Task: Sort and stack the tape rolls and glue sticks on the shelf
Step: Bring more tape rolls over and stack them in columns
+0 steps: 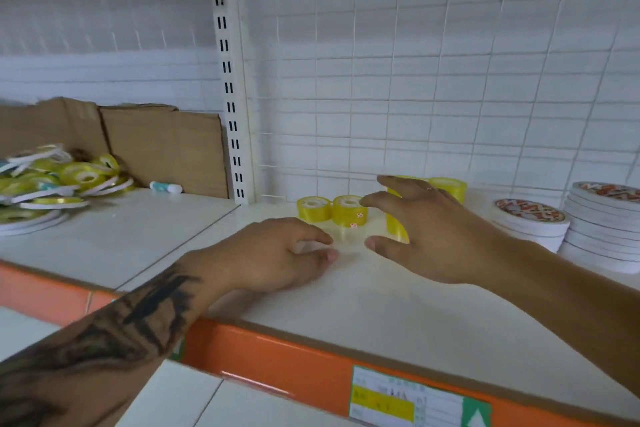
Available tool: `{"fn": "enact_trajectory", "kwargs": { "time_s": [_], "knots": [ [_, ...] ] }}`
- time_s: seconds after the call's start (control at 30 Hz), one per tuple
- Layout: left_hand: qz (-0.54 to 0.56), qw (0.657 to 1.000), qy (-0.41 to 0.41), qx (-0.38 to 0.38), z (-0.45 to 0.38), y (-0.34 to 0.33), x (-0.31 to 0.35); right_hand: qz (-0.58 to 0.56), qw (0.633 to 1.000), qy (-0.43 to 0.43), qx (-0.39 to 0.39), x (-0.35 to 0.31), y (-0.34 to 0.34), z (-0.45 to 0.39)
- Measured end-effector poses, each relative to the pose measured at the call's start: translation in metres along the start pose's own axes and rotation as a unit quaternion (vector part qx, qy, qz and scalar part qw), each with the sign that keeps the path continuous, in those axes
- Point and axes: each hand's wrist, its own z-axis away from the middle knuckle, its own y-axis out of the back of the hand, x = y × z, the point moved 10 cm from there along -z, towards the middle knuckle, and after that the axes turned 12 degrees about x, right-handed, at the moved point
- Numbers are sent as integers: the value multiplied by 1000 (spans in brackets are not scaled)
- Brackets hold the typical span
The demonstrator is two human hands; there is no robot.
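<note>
Two small yellow tape rolls point(313, 209) point(348, 210) stand side by side on the white shelf point(363, 291), near its back. To their right a taller stack of yellow rolls point(396, 227) is partly hidden by my right hand point(426, 236). That hand hovers with fingers spread around the stack and grips nothing. Another yellow roll point(448, 187) shows behind its fingers. My left hand point(280, 253) rests on the shelf just in front of the two small rolls, with loosely curled fingers that hold nothing I can see.
On the left bay lie a loose pile of yellow and white tape rolls point(52, 184), a glue stick point(166, 187) and a cardboard box point(166, 146). Stacks of flat white tape rolls point(533, 222) point(606, 218) stand at the right. An orange rail point(277, 357) edges the front.
</note>
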Motion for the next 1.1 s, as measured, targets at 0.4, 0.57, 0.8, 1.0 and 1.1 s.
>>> {"fn": "enact_trajectory", "kwargs": {
  "time_s": [0.4,0.57,0.8,1.0,1.1],
  "knots": [
    [-140,974,88,156,71,165,-240,88,989,98,-71,-165,-55,-107],
    [-237,948,124,171,85,222,-333,133,980,140,-43,-256,-102,-180],
    [-294,939,91,156,75,240,-405,158,976,148,-10,-324,-159,-273],
    [-260,947,38,187,69,237,-409,63,988,121,-66,-338,-197,-319],
    [-260,947,22,190,69,236,-408,-5,997,79,-20,-339,-201,-335]
  ]
}}
